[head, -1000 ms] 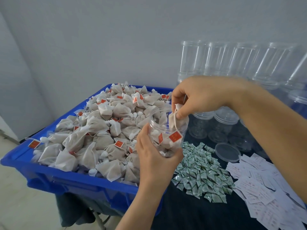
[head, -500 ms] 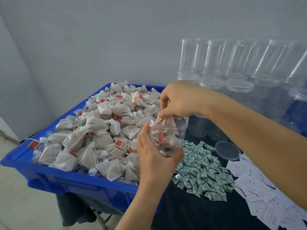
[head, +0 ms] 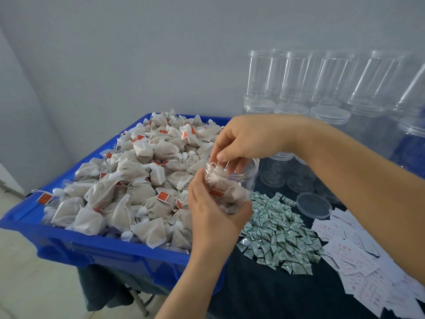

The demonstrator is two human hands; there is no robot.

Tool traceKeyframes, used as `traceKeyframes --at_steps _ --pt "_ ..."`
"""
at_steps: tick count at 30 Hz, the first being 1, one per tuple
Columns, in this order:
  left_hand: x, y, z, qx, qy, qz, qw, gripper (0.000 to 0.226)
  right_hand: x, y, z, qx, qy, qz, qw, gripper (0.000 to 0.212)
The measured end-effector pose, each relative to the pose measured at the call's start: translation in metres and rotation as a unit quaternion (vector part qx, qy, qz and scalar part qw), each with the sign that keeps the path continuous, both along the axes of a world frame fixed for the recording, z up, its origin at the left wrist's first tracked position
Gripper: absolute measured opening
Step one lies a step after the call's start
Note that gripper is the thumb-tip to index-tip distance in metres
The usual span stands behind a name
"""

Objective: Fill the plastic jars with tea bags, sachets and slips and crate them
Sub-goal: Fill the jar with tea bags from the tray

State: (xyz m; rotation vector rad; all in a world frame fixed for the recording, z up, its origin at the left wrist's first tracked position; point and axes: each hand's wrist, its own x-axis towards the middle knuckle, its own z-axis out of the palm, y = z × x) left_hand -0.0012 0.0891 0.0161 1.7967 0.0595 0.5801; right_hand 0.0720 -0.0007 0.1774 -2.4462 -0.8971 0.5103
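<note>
My left hand (head: 212, 212) grips a clear plastic jar (head: 247, 174) from below and behind, holding it tilted above the table. Tea bags with red tags fill the lower part of the jar. My right hand (head: 243, 139) hovers over the jar's mouth, its fingertips dipping inside onto the top tea bag and its string. A heap of beige tea bags (head: 128, 180) lies in the blue crate (head: 96, 247) to the left. Green-and-white sachets (head: 276, 233) are piled on the dark cloth to the right of the jar. White paper slips (head: 358, 261) are spread further right.
Tall empty clear jars (head: 296, 77) stand in rows at the back right, some with lids on top. More open jars (head: 276, 171) sit behind my right forearm. A loose clear lid (head: 314, 206) lies by the slips. A grey wall closes the back.
My right hand has pushed the tea bag and its red tag down into the jar; its fingertips now reach inside the mouth. The jar has stayed in my left hand.
</note>
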Motion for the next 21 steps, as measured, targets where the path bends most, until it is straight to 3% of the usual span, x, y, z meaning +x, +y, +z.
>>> traceKeyframes --at_steps 4,11,14,17,21 --pt "0.0 0.0 0.0 -0.003 -0.001 -0.005 1.0 0.097 0.0 0.006 -0.001 -0.103 -0.063 0.045 0.992 0.017" --pt "0.0 -0.002 0.0 -0.001 -0.008 -0.003 1.0 0.095 0.004 0.023 -0.009 -0.245 -0.082 0.098 0.961 0.012" --pt "0.0 -0.001 0.001 -0.009 -0.008 -0.004 1.0 0.092 0.008 0.03 -0.015 -0.248 -0.074 0.112 0.959 0.017" --pt "-0.001 -0.001 0.001 -0.016 -0.012 0.001 1.0 0.091 0.011 0.03 -0.015 -0.26 -0.091 0.137 0.951 0.009" --pt "-0.003 0.0 0.001 0.001 -0.002 -0.026 1.0 0.095 0.006 0.012 -0.005 -0.245 -0.063 0.143 0.957 0.019"
